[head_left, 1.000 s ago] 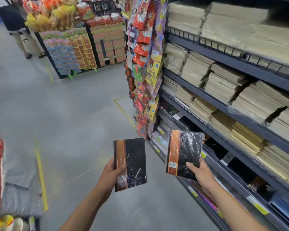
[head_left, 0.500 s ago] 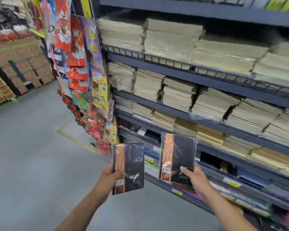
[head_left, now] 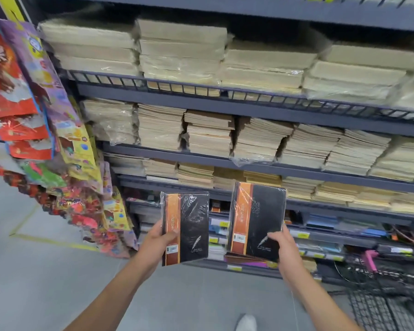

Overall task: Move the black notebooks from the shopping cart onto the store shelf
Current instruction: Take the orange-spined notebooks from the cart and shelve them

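Note:
I hold two black notebooks with orange spine bands, both wrapped in clear plastic, upright in front of the store shelf. My left hand grips the left notebook at its lower left edge. My right hand grips the right notebook at its lower right corner. Both notebooks hang in the air just ahead of the lower shelf levels. The black wire shopping cart shows at the bottom right.
Stacks of tan paper pads fill the upper shelves. Colourful hanging packets cover the shelf end on the left. Mixed stationery lies on the low shelves. Grey floor with a yellow line spreads left; my shoe is below.
My view has swung right from the aisle onto the shelf front. Both hands with their notebooks have come closer to the lower shelves, and the cart has entered at bottom right.

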`<action>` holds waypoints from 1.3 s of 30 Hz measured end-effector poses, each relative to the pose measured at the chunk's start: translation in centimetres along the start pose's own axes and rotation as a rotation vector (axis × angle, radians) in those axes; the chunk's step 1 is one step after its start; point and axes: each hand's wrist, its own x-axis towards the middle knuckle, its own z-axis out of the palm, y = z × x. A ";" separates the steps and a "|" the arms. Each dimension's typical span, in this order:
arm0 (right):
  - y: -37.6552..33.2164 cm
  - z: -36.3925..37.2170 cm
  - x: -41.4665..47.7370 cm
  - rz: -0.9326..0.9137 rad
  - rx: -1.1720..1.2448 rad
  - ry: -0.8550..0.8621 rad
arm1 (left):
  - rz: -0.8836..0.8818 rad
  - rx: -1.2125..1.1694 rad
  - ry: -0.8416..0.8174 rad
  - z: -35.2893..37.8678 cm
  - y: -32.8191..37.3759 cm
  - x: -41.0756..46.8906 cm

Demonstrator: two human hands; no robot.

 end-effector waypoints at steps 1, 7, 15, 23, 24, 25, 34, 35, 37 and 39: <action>0.1 -0.2 0.6 -0.002 0.035 0.000 | 0.005 0.012 -0.012 0.4 -0.2 0.5; 3.1 -1.8 5.9 -0.003 0.146 0.014 | 0.020 0.048 0.001 2.3 -3.0 4.4; 9.1 -3.5 11.9 -0.061 0.118 0.031 | 0.041 0.044 -0.010 4.6 -9.5 11.0; 18.0 -3.9 18.3 -0.218 0.134 -0.003 | 0.101 -0.037 -0.048 6.2 -17.3 17.9; 19.4 -3.8 19.3 -0.244 0.131 -0.003 | 0.118 -0.027 -0.060 6.3 -17.9 18.5; 20.6 -3.7 20.2 -0.275 0.133 -0.010 | 0.137 -0.018 -0.069 6.3 -18.6 19.2; 28.2 -1.3 26.7 -0.512 0.281 0.101 | 0.333 0.050 -0.060 6.0 -23.1 24.8; 28.5 -0.6 27.1 -0.521 0.328 0.110 | 0.361 0.063 -0.059 6.1 -23.3 25.3; 29.0 0.3 27.5 -0.518 0.400 0.118 | 0.402 0.067 -0.074 6.3 -23.4 26.2; 29.6 0.5 28.0 -0.535 0.461 0.119 | 0.410 0.066 -0.080 6.4 -23.4 27.1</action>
